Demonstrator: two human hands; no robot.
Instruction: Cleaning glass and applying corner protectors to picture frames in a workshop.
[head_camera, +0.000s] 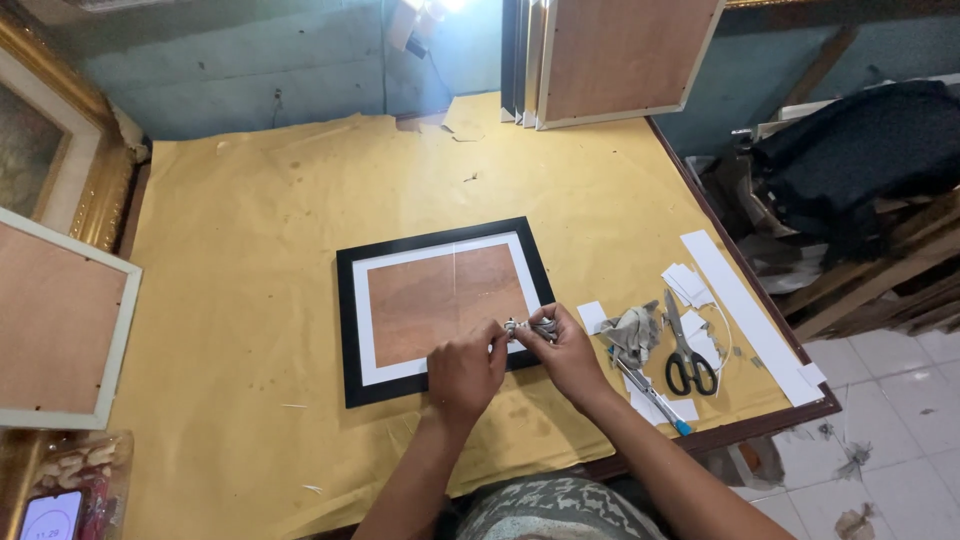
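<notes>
Head view: my left hand (465, 368) and right hand (566, 350) meet at the lower right edge of the black picture frame (445, 305), which lies face down mid-table on yellow paper (240, 300); both sets of fingers pinch one small metal piece (528, 327) between them, too small to identify. Just right of my right hand lie a crumpled grey rag (632, 332), scissors (685, 352), a blue-tipped tool (655, 398) and white paper strips (750, 315), none blocking the frame. A clear tub (75, 470) at the lower left holds small pale pieces; its contents are unclear.
</notes>
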